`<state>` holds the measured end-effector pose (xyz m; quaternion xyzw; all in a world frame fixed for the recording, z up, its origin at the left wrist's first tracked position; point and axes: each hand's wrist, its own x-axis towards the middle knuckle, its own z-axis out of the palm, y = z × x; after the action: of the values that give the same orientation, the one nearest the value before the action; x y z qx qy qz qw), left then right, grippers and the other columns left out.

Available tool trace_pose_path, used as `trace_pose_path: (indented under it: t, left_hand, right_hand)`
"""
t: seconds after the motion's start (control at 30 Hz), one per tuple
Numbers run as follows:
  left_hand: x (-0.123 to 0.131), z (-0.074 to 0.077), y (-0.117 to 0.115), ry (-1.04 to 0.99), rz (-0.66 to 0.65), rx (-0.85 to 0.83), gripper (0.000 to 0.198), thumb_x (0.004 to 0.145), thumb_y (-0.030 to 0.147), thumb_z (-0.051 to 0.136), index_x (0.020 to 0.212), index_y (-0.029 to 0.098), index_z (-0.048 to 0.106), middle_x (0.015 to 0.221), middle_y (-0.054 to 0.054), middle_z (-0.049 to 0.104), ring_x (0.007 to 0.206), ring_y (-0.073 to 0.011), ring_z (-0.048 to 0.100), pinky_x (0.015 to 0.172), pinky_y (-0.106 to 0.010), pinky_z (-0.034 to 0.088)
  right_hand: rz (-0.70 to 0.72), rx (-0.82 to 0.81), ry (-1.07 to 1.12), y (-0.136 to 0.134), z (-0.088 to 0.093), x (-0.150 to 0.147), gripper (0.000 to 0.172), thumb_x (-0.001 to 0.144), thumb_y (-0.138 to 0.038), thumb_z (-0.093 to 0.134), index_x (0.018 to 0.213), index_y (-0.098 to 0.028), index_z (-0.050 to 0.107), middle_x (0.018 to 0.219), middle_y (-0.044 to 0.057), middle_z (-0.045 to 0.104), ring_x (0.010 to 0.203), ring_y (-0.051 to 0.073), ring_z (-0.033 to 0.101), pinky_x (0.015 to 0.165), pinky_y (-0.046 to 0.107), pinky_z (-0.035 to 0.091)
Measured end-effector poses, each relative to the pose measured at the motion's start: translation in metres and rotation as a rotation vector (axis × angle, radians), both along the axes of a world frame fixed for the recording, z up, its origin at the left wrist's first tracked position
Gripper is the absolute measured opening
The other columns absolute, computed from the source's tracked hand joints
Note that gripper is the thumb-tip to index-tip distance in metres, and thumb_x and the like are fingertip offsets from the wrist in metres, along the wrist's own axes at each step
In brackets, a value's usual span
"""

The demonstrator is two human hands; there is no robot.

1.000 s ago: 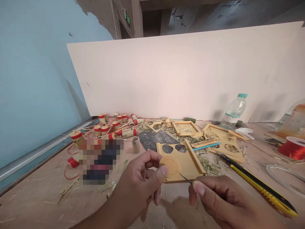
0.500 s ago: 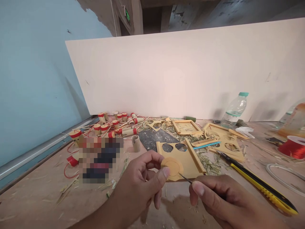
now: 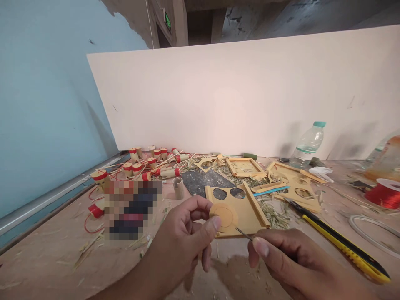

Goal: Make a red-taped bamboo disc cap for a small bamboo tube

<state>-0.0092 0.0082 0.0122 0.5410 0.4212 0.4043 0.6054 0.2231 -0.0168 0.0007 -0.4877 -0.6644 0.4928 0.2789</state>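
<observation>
Between the thumb and fingers of my left hand [image 3: 187,233] is a yellow card disc [image 3: 225,214]. It has a rough outer edge and a circle line marked inside it. My right hand [image 3: 287,258] is closed on a slim dark two-pointed tool [image 3: 244,233]. Its points are slightly split and sit just off the disc's lower right edge; the rest is hidden in my fingers. Under and behind the disc lies a yellow card sheet [image 3: 246,212] with a folded rim and two round holes cut out of it.
A yellow-black utility knife [image 3: 340,241] lies at right, near a tape roll [image 3: 368,233] and a red thread spool [image 3: 386,193]. A water bottle [image 3: 309,143] stands behind. Several red-banded tubes [image 3: 133,154] with sticks and strings lie at left. A bare tube [image 3: 178,188] stands centrally among scraps.
The tool's points have parted slightly and drawn back from the disc's edge. My left hand has shifted the disc slightly to the left.
</observation>
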Motion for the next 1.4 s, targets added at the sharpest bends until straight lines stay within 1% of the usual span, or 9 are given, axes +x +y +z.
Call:
trace_pose_path:
  t: [0.07,0.2,0.47,0.63,0.8,0.97,1.1,1.2,1.4]
  left_hand:
    - [0.0003,0.0016,-0.0005,-0.013,-0.007,-0.008,0.038,0.085,0.045,0.087,0.097,0.019,0.062,0.083,0.002,0.071,0.036,-0.0027,0.055,0.030,-0.008,0.027]
    - [-0.0012,0.0013,-0.0015,-0.012,-0.043,0.003,0.033,0.090,0.044,0.081,0.096,0.018,0.062,0.086,0.002,0.071,0.036,-0.0002,0.053,0.031,-0.007,0.028]
    - [-0.0024,-0.0025,-0.0029,0.007,-0.062,0.001,0.032,0.093,0.044,0.079,0.098,0.019,0.061,0.082,0.003,0.070,0.038,-0.0021,0.057,0.032,-0.007,0.027]
    - [-0.0012,-0.0033,-0.0020,0.000,-0.064,0.002,0.033,0.092,0.046,0.079,0.098,0.019,0.060,0.084,0.003,0.071,0.038,-0.0017,0.057,0.033,-0.007,0.027]
    - [-0.0009,-0.0026,-0.0013,0.000,-0.067,0.004,0.037,0.091,0.051,0.079,0.096,0.019,0.060,0.079,0.004,0.068,0.036,-0.0021,0.054,0.033,-0.008,0.030]
    - [-0.0014,-0.0016,-0.0030,0.034,-0.050,0.013,0.041,0.091,0.056,0.078,0.098,0.020,0.061,0.079,0.003,0.067,0.037,-0.0024,0.051,0.033,-0.010,0.028]
    - [-0.0050,-0.0022,-0.0048,0.122,0.003,0.054,0.040,0.094,0.058,0.073,0.109,0.022,0.063,0.064,0.006,0.062,0.035,-0.0038,0.040,0.034,-0.012,0.029]
    - [-0.0076,-0.0012,-0.0044,0.190,0.055,0.111,0.037,0.093,0.055,0.074,0.105,0.021,0.066,0.055,0.009,0.053,0.038,-0.0047,0.037,0.037,-0.013,0.031]
    - [-0.0056,0.0032,-0.0021,0.174,0.038,0.132,0.033,0.093,0.052,0.073,0.099,0.021,0.065,0.051,0.009,0.053,0.037,-0.0052,0.036,0.036,-0.013,0.026]
  right_hand:
    - [-0.003,0.017,-0.007,0.0013,0.0004,-0.0011,0.073,0.093,-0.091,0.051,0.070,-0.022,0.060,0.062,-0.006,0.038,0.058,0.013,0.035,0.048,0.023,0.028]
    - [-0.005,-0.040,-0.015,0.0000,-0.0025,0.0012,0.072,0.093,-0.090,0.051,0.069,-0.022,0.057,0.059,-0.007,0.035,0.053,0.011,0.030,0.045,0.024,0.025]
    - [-0.018,-0.172,-0.027,-0.0031,-0.0027,0.0029,0.071,0.090,-0.093,0.052,0.085,-0.024,0.068,0.052,-0.010,0.026,0.046,0.010,0.023,0.041,0.025,0.015]
    - [0.004,-0.155,-0.012,-0.0017,-0.0034,0.0023,0.071,0.090,-0.093,0.051,0.079,-0.024,0.063,0.054,-0.010,0.027,0.046,0.010,0.022,0.041,0.025,0.015]
    - [-0.012,-0.166,-0.024,-0.0034,-0.0002,0.0019,0.072,0.089,-0.094,0.052,0.080,-0.024,0.064,0.053,-0.010,0.028,0.046,0.010,0.023,0.042,0.026,0.013]
    - [-0.005,-0.134,-0.035,-0.0016,-0.0012,0.0026,0.073,0.088,-0.095,0.051,0.079,-0.024,0.065,0.052,-0.010,0.027,0.046,0.010,0.023,0.042,0.026,0.014]
    - [0.006,-0.140,-0.027,0.0003,-0.0060,0.0045,0.073,0.089,-0.095,0.050,0.077,-0.024,0.062,0.052,-0.010,0.026,0.046,0.010,0.022,0.041,0.026,0.013]
    - [-0.008,-0.135,-0.029,-0.0003,-0.0066,0.0048,0.073,0.088,-0.095,0.051,0.076,-0.024,0.061,0.053,-0.010,0.028,0.046,0.010,0.023,0.041,0.026,0.014]
    - [-0.035,-0.179,-0.033,-0.0027,0.0021,0.0009,0.075,0.085,-0.097,0.052,0.081,-0.023,0.066,0.050,-0.011,0.026,0.046,0.009,0.022,0.042,0.025,0.013]
